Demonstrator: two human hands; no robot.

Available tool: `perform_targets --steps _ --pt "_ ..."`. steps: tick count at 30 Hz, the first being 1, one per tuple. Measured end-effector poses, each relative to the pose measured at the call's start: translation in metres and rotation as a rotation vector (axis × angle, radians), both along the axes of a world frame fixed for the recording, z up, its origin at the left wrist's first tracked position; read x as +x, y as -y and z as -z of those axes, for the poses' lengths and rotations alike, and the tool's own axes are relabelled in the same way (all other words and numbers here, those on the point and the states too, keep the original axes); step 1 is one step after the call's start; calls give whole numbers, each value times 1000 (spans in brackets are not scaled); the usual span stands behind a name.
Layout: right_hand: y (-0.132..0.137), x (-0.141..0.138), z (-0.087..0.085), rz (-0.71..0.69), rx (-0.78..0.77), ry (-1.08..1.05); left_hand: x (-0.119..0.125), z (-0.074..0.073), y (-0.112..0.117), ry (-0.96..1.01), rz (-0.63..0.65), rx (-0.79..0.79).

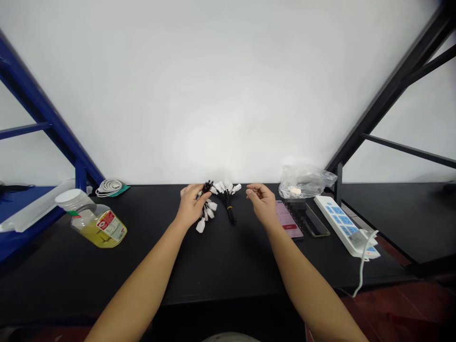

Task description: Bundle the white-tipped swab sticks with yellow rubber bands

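My left hand [192, 203] is closed around a bundle of black cables [207, 186]. Their dark ends stick up past the thumb, and white tag-like ends [210, 209] hang below the fingers. Just right of it, a second bundle of black cables [228, 204] lies on the black table, tied with a yellow band [229, 208], its white ends fanned toward the wall. My right hand [261, 199] hovers to the right of that bundle with fingers curled in toward the thumb. Whatever is between those fingertips, if anything, is too small to make out.
Right of my right hand lie a phone with a lit pink screen [288, 218], a dark phone [317, 221], a clear plastic bag [306, 180] and a white power strip [344, 225]. At left are a jar of yellow liquid [101, 225] and a coiled white cable [109, 187].
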State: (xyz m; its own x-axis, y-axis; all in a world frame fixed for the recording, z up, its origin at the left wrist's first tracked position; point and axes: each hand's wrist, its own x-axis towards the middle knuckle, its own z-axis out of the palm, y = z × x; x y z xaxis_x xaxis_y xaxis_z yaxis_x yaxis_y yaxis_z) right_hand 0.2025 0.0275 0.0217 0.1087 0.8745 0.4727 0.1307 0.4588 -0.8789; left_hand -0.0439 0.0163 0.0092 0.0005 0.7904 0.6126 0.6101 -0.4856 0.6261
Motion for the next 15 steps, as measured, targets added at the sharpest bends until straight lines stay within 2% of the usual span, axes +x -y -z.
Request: perform_targets --steps 3,5,7,10,12,15 --pt "2 -2 1 4 -7 82 -10 4 -5 -201 -24 67" --pt "4 -4 3 -13 12 167 -16 9 -9 -265 -75 96" --pt "5 -6 6 -35 41 267 -23 14 -13 -238 -184 144" --pt "5 -8 11 -67 60 400 -34 18 -19 -49 -332 226" --pt "4 -8 15 -84 55 457 -37 20 -21 28 -327 262" --pt "1 -9 19 -97 41 522 -35 24 -20 3 -226 274"
